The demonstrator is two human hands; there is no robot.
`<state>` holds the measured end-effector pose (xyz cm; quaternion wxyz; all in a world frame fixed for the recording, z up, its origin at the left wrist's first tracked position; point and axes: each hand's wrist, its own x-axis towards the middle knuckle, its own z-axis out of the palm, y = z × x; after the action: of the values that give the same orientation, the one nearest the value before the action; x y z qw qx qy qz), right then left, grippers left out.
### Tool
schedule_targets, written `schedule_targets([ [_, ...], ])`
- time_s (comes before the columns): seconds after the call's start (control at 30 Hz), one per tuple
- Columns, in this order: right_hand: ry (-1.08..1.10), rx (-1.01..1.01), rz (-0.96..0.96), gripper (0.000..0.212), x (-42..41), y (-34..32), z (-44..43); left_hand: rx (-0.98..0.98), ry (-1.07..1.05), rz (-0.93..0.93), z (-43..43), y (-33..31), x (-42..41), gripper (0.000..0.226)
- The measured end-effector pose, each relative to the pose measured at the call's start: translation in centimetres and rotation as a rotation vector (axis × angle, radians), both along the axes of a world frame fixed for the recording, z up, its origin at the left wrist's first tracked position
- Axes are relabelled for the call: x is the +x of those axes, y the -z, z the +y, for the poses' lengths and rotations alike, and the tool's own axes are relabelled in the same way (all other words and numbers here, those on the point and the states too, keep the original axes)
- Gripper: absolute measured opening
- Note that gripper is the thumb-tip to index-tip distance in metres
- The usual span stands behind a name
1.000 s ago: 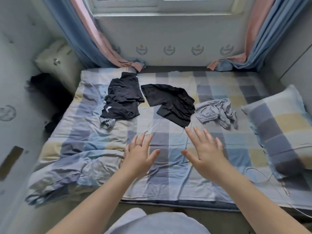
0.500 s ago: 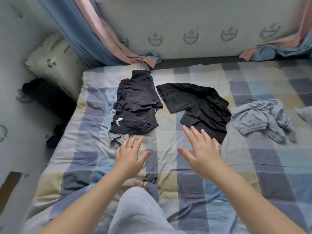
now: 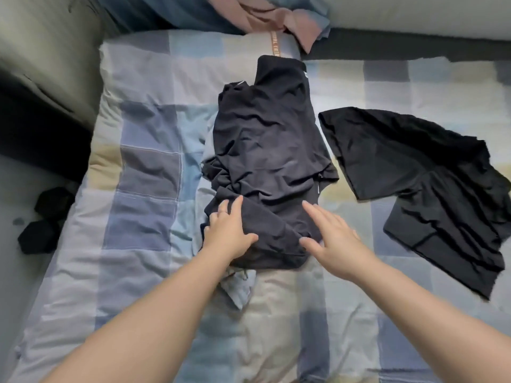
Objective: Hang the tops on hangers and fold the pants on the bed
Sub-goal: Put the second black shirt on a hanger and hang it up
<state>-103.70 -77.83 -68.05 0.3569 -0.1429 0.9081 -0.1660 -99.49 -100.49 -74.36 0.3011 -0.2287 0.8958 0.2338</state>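
I see the bed [image 3: 143, 189] reach its left edge, where the quilt drops to a pale floor with a few black items [image 3: 41, 225] on it. A wide stretch of checked quilt lies left of the clothes, and another lies near me beneath my forearms. At the far end a pink and blue curtain [image 3: 276, 20] hem rests on the bed.

The navy garment [image 3: 265, 150] lies lengthwise in the middle of the bed. It is narrow at the far end, wider toward me, and rumpled into soft creases. My left hand [image 3: 228, 236] lies flat on its near left corner with the fingers spread and straight. My right hand [image 3: 334, 239] is also flat and unclenched, its fingers on the near right edge. Neither of my hands grips anything.

Just to the right, apart from it, a black garment [image 3: 431, 194] sprawls with ragged, angular edges. Both fabrics look thin and matte. The quilt is soft cotton in blue, grey and cream squares. A pale scrap of cloth [image 3: 237, 286] pokes out under the navy hem.
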Motion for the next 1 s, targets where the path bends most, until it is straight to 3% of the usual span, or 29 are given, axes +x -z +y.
schedule_targets([
  [0.13,-0.1,0.031,0.085,0.078,-8.5,8.3,-6.9,0.013,-0.091,-0.11,-1.8,8.6,-4.8,0.089],
  [0.27,-0.071,0.036,0.065,0.075,-14.0,14.8,-13.1,0.123,-0.068,-0.161,-4.7,13.7,-7.7,0.106],
  [0.4,-0.046,0.055,0.199,0.043,-14.9,18.0,-15.3,0.216,-0.087,-0.163,-6.4,14.8,-9.2,0.103],
  [0.47,-0.061,0.06,0.256,0.02,-15.5,17.7,-15.4,0.215,-0.092,-0.163,-6.4,14.6,-9.0,0.099],
  [0.53,-0.07,0.072,0.29,0.01,-16.0,17.0,-15.3,0.213,-0.1,-0.151,-6.3,14.4,-9.0,0.097],
  [0.67,0.013,0.016,0.262,0.011,-15.5,16.7,-15.0,0.187,-0.098,-0.147,-6.3,14.3,-8.8,0.095],
  [0.77,0.107,-0.064,0.235,0.006,-15.0,15.3,-14.0,0.068,-0.129,-0.093,-4.7,13.3,-7.8,0.074],
  [0.87,0.163,-0.117,0.266,0.01,-13.4,12.3,-12.0,-0.144,-0.161,0.104,-1.6,11.5,-4.7,0.045],
  [1.0,0.254,-0.126,0.281,0.027,-9.6,8.0,-7.3,-0.248,-0.129,0.315,1.6,8.1,1.3,0.031],
])
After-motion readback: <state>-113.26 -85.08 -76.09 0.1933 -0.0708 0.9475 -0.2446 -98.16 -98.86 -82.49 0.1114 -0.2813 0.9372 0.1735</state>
